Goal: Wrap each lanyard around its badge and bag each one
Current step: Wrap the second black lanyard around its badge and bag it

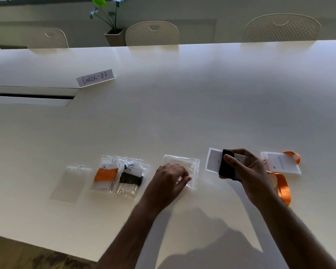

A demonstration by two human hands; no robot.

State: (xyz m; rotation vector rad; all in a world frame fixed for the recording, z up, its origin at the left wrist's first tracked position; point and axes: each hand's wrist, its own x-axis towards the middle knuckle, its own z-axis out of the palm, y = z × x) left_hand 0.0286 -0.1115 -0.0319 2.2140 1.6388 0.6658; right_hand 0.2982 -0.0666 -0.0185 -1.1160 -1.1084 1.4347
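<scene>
My right hand (246, 167) holds a white badge (213, 160) above the table, with a black lanyard (226, 166) wound around its middle. My left hand (171, 177) rests on an empty clear bag (182, 162), fingers pinching its right part. To the left lie two filled bags: one with an orange-wrapped badge (105, 174), one with a black-wrapped badge (131, 178). Another empty clear bag (71, 181) lies furthest left. At the right, a white badge (281, 164) lies flat with its orange lanyard (283, 189) loose.
A paper sign reading CHECK-IN (95, 78) stands further back on the white table (182, 113). A cable slot (33, 96) is set into the table at the left. Chairs (152, 33) and a potted plant (113, 26) stand beyond the far edge.
</scene>
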